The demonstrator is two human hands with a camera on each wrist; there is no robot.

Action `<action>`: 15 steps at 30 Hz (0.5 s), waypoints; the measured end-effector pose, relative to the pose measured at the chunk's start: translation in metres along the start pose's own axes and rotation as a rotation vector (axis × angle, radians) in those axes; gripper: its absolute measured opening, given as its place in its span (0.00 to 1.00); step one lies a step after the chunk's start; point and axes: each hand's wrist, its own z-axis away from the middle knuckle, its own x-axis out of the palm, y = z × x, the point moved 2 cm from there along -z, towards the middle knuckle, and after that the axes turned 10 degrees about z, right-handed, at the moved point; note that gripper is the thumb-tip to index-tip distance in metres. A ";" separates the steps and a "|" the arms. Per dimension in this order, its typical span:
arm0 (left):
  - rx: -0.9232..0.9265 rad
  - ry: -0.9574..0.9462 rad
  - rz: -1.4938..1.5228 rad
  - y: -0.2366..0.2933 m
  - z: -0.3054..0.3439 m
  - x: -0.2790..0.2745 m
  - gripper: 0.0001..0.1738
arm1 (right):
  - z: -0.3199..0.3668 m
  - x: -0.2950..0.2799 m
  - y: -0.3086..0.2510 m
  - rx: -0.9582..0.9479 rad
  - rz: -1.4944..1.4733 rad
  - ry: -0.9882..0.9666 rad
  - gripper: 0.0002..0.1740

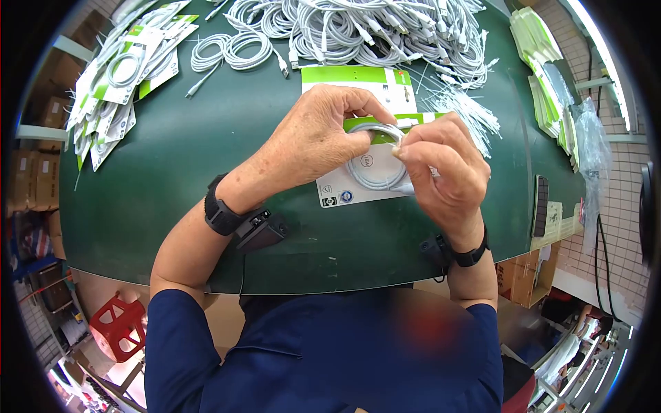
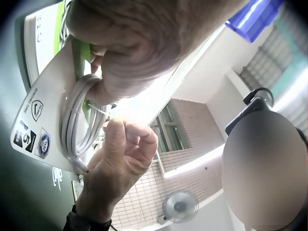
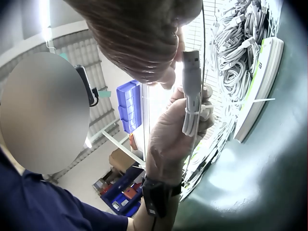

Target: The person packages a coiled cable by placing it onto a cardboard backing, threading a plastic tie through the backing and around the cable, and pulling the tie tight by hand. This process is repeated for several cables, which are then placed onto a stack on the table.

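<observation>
My left hand holds a coiled light-grey USB cable against a white-and-green packaging card, thumb and index finger at the coil's upper part. In the left wrist view the coil lies over the card's printed face. My right hand is at the coil's right side, its thumb and index fingertips pinching the end of a thin white tie. A USB plug on the coil points up in the right wrist view, with a tie round the cable below it.
More cards lie stacked just beyond my hands. A heap of grey cables covers the far table, with loose white ties beside it. Carded cables pile up at left; green-and-white cards stand along the right edge.
</observation>
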 end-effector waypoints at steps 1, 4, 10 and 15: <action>0.012 0.000 -0.003 0.001 0.000 -0.001 0.21 | 0.000 0.001 0.000 -0.019 0.010 0.021 0.14; 0.030 0.006 -0.024 0.008 0.002 -0.003 0.21 | 0.000 0.000 -0.003 -0.047 0.035 0.044 0.14; 0.022 0.020 -0.064 0.012 0.003 -0.003 0.21 | 0.001 0.003 -0.002 -0.072 0.059 0.052 0.15; 0.039 0.031 -0.086 0.012 0.004 -0.002 0.21 | 0.002 0.003 -0.002 -0.071 0.067 0.053 0.15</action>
